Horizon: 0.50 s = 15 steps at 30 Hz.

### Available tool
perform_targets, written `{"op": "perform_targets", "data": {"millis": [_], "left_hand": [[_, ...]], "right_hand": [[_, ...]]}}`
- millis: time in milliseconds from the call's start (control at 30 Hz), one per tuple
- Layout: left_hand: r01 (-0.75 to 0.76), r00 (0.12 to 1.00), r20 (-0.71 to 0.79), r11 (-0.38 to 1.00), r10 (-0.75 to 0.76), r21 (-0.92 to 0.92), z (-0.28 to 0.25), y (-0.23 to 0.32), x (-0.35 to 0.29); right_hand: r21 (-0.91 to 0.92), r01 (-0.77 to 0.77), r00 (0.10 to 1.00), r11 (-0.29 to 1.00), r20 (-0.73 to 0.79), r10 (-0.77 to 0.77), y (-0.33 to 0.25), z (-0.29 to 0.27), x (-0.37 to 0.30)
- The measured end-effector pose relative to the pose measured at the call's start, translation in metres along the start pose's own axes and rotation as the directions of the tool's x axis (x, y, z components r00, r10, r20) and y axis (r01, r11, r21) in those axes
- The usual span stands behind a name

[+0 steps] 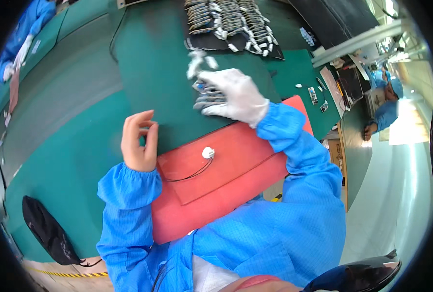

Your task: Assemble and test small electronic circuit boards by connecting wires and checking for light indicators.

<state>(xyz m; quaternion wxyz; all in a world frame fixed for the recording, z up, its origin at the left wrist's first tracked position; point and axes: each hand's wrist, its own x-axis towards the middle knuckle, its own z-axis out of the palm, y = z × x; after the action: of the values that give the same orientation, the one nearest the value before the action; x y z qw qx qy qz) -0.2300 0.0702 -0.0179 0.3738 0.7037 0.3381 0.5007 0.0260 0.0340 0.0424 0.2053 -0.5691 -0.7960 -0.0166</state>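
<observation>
My right hand (238, 97), in a white glove, is closed around a short stack of small circuit boards (210, 97) above the green mat. White connectors (195, 61) trail from the far side of the stack, blurred. My bare left hand (139, 141) is at the left corner of the red pad, fingers loosely curled and thumb apart, with nothing visible in it. A round white part (208, 153) with thin dark wires lies on the red pad (236, 155), between my hands and nearer to me.
Rows of similar boards (226, 22) with white connectors stand on a black tray at the far side. Loose small boards (313, 95) lie to the right. A black pouch (48, 228) is at the left. Other people in blue (386, 109) are at the right and far left.
</observation>
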Motion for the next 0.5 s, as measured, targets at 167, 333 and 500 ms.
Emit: {"op": "perform_targets", "data": {"millis": [167, 333, 500], "left_hand": [[0.086, 0.995, -0.045, 0.995, -0.084, 0.044, 0.005, -0.005, 0.001], [0.150, 0.983, -0.118, 0.987, -0.144, 0.048, -0.001, -0.020, -0.004], [0.155, 0.970, -0.211, 0.974, -0.119, 0.165, 0.007, -0.023, 0.000]], "right_hand": [[0.056, -0.036, 0.993, 0.998, -0.111, 0.042, 0.023, -0.024, -0.019], [0.305, -0.191, 0.910, 0.933, -0.301, 0.284, 0.147, -0.069, -0.048], [-0.271, -0.758, 0.650, 0.593, -0.378, 0.659, 0.368, -0.101, -0.052]]}}
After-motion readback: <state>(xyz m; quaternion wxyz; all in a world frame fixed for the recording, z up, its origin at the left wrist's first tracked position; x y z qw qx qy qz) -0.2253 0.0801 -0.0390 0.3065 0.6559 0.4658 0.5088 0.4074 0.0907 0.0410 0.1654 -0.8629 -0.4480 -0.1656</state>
